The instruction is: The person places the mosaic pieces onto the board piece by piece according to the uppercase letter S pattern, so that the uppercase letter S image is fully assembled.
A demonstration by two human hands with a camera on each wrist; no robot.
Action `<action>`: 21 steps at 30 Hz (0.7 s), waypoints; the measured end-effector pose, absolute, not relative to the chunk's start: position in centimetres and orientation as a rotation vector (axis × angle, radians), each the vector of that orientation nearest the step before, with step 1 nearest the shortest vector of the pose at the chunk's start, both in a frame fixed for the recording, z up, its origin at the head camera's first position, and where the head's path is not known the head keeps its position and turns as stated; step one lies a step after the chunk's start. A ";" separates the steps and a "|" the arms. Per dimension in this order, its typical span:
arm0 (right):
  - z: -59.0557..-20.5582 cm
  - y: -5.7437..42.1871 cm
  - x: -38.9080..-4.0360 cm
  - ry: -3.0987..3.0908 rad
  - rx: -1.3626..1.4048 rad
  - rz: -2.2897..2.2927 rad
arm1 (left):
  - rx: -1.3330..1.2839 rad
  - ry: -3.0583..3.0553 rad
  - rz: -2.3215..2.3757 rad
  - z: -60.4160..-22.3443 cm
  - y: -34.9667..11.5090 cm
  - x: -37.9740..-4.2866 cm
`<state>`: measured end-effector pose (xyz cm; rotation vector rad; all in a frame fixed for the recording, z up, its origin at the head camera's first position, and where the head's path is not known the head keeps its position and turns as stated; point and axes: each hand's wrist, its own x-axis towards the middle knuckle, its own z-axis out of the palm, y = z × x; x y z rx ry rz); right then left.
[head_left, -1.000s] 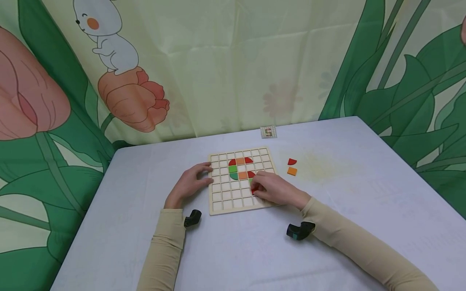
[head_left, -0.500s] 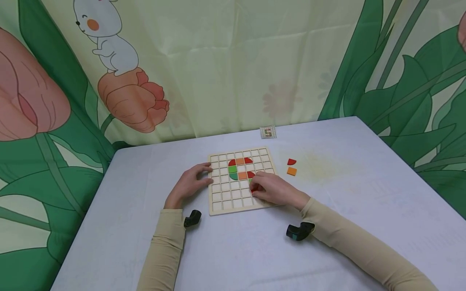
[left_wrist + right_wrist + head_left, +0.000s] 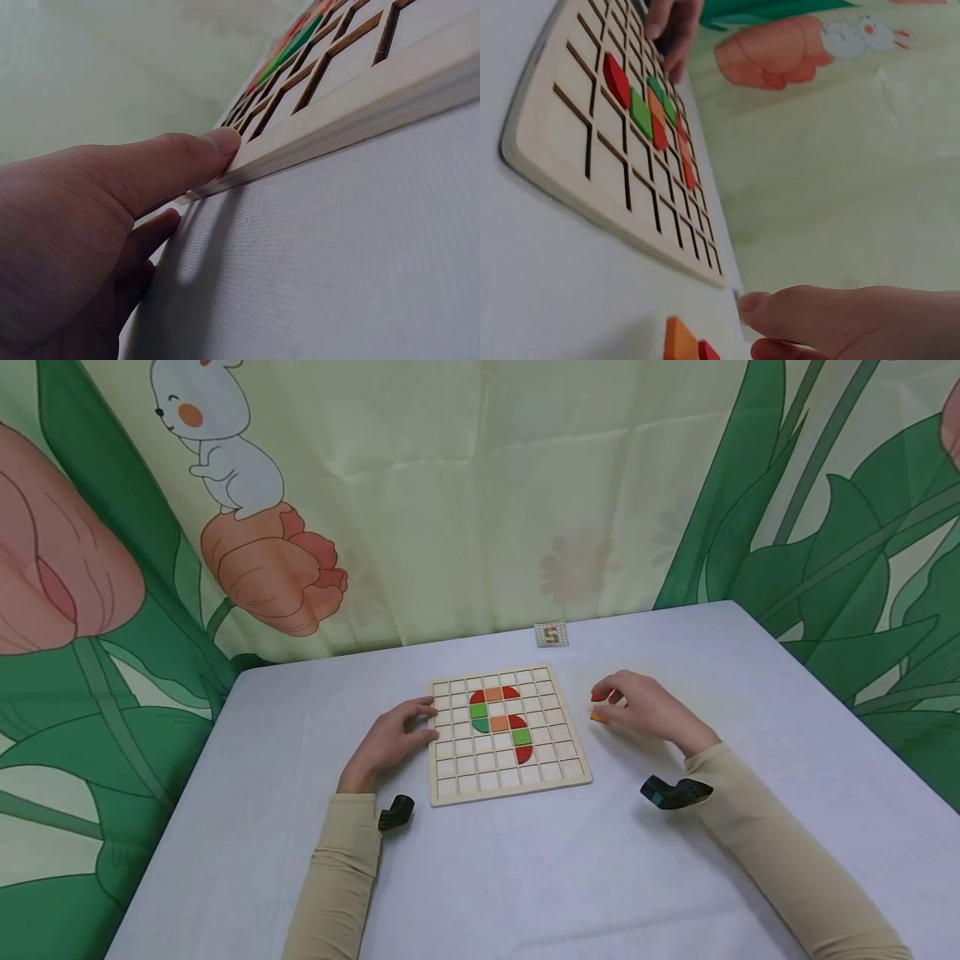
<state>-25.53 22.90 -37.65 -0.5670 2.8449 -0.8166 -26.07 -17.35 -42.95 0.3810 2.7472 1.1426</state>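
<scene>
A wooden grid board (image 3: 456,785) lies on the table, with red, orange and green pieces set in several of its squares. My left hand (image 3: 390,735) rests at its left side; in the left wrist view the thumb (image 3: 223,140) touches the board's edge. To the right of the board, my right hand (image 3: 645,706) hovers with bent fingers over two loose pieces, its thumb and forefinger apart. One is an orange square (image 3: 679,341), the other a red piece (image 3: 707,351) partly cut off by the right wrist view. I see neither piece pinched.
A small card (image 3: 551,634) with a grid pattern lies behind the board, near the table's back edge. A printed cloth (image 3: 450,510) hangs behind the table. Each wrist wears a black camera (image 3: 675,792).
My right hand has left the board and moved right to the loose pieces, uncovering a green and a red piece in the grid. The left hand stays put.
</scene>
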 end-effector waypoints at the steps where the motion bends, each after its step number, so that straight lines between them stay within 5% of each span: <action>1: -37.6 23.6 -25.7 2.835 -0.530 -0.806 | 0.381 2.747 1.142 -43.0 -17.4 -26.1; 8: -37.7 26.8 -26.2 2.748 -0.318 -0.671 | 0.374 2.738 1.148 -43.1 -17.3 -26.1; 21: -38.2 25.9 -26.0 2.719 -0.417 -0.663 | 0.359 2.739 1.156 -43.0 -17.3 -26.0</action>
